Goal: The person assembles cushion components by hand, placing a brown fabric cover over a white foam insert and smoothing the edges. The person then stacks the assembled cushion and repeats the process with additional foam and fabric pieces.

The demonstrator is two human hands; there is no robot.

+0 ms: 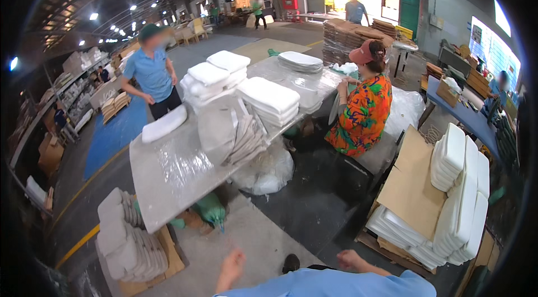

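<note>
My left hand [231, 268] hangs at the lower edge, fingers curled in and slightly blurred, with nothing visible in it. Below the table's near end, it is nearest to a green sack [211, 210] on the floor. My right hand [352, 260] is loosely closed in front of my blue shirt, and nothing shows in it either. To its right are stacked white cushion pads [465, 202] with a brown cardboard sheet [414, 185]. Neither hand touches the plastic-covered table [162, 185], which bears stacks of white pads [269, 95] and a pile of grey fabric covers [227, 131].
Grey pads [131, 241] are stacked on cardboard at the lower left. Clear plastic bags [266, 168] lie under the table. A person in a bright patterned shirt [364, 112] sits at its right side; another in a blue shirt [151, 73] stands beyond it. Wrapped cardboard [347, 42] stands behind.
</note>
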